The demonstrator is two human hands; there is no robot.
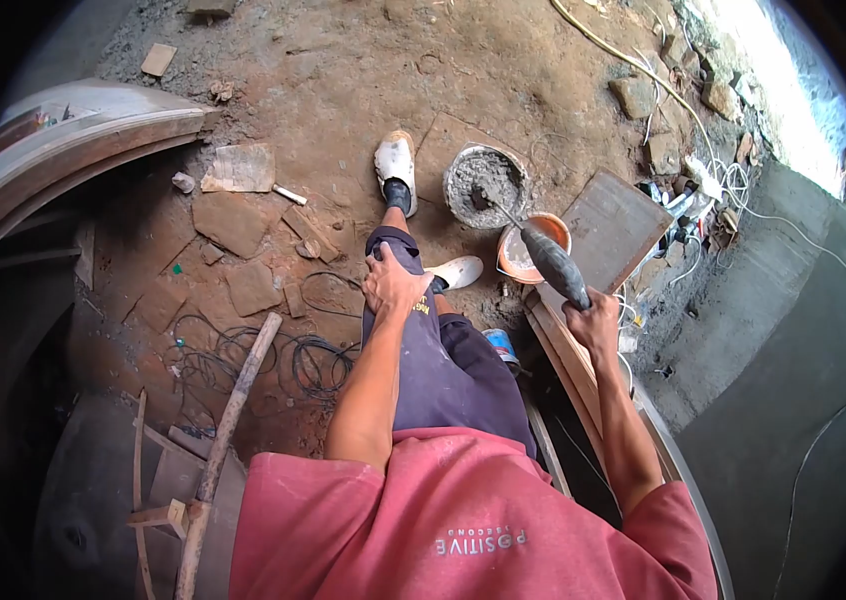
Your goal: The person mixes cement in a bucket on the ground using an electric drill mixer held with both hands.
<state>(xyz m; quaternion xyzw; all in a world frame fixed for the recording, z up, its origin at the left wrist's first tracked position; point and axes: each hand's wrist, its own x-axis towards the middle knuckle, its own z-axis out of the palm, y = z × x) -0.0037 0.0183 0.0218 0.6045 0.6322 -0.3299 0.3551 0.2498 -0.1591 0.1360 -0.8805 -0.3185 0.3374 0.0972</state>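
My right hand [591, 318] is closed round the rear end of a long grey mixing drill [555, 262] caked with dried mortar. From its front a thin rod slants into a bucket of wet grey mortar [485, 187], where its tip is hidden. Below the drill's front end stands an orange-rimmed bucket [535, 248] with pale contents, partly covered by the tool. Resting on the dark trousers near my left knee, my left hand [395, 288] holds nothing, its fingers spread over the cloth.
A flat board [615, 225] lies right of the buckets, near wooden planks [565, 365] and a heap of wires and rubble [688, 205]. Black cable [318, 365], broken slabs [231, 222] and a wooden pole [233, 430] are on the left. A hose [643, 68] crosses the upper right.
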